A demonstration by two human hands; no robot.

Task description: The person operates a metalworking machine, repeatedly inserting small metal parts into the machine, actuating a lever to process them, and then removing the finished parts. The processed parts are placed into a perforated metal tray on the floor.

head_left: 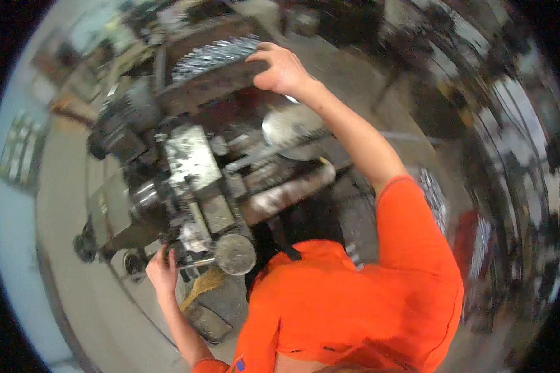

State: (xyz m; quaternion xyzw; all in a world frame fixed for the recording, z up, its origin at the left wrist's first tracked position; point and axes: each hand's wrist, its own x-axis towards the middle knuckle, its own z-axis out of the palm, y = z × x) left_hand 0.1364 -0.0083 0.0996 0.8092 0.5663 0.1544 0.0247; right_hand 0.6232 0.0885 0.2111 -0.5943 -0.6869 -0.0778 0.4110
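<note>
The right hand [283, 69] was at the far side of the scene, its arm stretched out past the machine [196, 158]. Its fingers were bent toward the right end of a heap of shiny metal pieces [214, 57], which lay in a dark tray [199, 81] at the far edge of the machine. Whether those fingers had closed on a piece I could not tell (the view was badly blurred).

The left hand [162, 271] was at the near left, beside the left end of a metal rod [198, 263] that ran to a round, dull metal disc [235, 254]. Its fingers were partly bent, but I could not tell whether they gripped the rod or only lay next to it.

Between the hands, to the right of the machine's pale flat top, was a round, light-coloured metal piece [280, 129], and nearer lay a stained, pale cylinder [295, 191]. A yellow brush [206, 283] was near the left hand, on its right. The person wore an orange shirt [361, 304].
</note>
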